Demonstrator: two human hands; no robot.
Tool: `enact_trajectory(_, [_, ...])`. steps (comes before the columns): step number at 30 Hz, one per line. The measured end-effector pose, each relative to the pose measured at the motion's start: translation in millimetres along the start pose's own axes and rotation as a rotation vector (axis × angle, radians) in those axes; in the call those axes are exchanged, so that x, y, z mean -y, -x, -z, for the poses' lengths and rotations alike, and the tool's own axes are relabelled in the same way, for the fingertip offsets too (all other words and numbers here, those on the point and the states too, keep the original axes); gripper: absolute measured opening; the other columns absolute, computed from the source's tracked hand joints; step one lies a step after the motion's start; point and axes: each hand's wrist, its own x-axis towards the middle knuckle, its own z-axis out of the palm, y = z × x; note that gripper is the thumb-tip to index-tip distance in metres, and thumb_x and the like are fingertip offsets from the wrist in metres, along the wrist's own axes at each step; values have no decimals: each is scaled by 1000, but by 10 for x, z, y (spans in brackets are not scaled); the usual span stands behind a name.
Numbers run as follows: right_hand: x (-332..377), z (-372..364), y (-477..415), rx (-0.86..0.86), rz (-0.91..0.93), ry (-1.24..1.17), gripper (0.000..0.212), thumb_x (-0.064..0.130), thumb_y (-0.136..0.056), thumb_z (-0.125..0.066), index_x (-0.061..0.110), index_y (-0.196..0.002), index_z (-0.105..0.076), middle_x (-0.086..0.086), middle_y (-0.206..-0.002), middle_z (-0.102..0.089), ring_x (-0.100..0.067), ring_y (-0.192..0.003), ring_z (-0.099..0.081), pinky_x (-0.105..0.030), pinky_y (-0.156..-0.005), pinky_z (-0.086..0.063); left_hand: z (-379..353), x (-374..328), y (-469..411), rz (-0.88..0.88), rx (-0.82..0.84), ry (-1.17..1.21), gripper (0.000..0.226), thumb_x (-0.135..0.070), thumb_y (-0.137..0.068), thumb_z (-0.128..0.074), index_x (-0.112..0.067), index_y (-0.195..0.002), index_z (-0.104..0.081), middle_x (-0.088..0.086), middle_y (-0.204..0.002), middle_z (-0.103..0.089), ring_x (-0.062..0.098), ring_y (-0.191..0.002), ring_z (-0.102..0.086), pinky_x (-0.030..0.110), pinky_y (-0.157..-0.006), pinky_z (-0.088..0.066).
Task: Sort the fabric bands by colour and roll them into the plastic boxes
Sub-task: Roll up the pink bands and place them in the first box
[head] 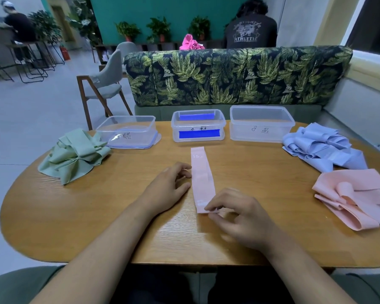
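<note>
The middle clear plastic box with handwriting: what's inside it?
Through the walls of the middle clear plastic box, two bright blue strips show, one near, one far. Whether they are fabric bands or box parts cannot be told. The cloudy front wall obscures the floor.

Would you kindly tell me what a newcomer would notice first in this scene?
A pink band lies flat on the table, its near end pinched by the right hand, the left hand beside it. Beyond, the middle box shows bright blue strips. A green pile sits left; a blue pile and a pink pile right.
</note>
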Motion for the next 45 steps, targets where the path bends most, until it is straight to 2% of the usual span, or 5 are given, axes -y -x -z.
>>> enact_trajectory(8, [45, 29, 9, 33, -129, -120, 26, 5, -86, -82, 23, -104, -78, 14, -102, -72, -17, -100, -70, -29, -86, -53, 47, 13, 8, 34, 18, 107, 60, -21, -90, -83, -39, -139, -53, -19, -123, -70, 4, -124, -63, 31, -111, -49])
enact_trajectory(20, [51, 44, 14, 128, -173, -72, 40, -3, -84, -62, 25, -108, -77, 14, -111, -72, -14, -108, -69, -32, -88, -53, -19, 2, 2, -67, 53, 3, 43, -22, -100, -72, -35, -138, -55, -20, -122, -70, 5, -126, -62, 37, -108, -53])
enact_trajectory(29, [2, -3, 124, 126, -150, 114, 25, 19, -88, -70, 32, -109, -75, 23, -103, -69, -6, -106, -60, -29, -93, -49, -47, -142, 222, -55, -17, -134, 37, -30, -100, -67, -36, -134, -54, -20, -121, -65, 4, -118, -60, 40, -101, -52])
enact_trajectory(36, [118, 5, 223, 149, -41, 63, 18, 14, -90, -74, 26, -103, -77, 19, -91, -67, -5, -90, -63, -23, -82, -49, -64, -388, 781, -161, 31, -92, 29, -19, -103, -61, -30, -131, -62, -23, -129, -62, 0, -125, -55, 20, -105, -42])
enact_trajectory(45, [189, 67, 233, 133, -103, 21, 24, 18, -86, -81, 27, -108, -77, 20, -100, -70, -6, -99, -67, -21, -87, -49, -65, -447, 909, -162, 56, -111, 26, -18, -101, -60, -30, -124, -62, -23, -115, -60, -1, -108, -56, 30, -96, -48])
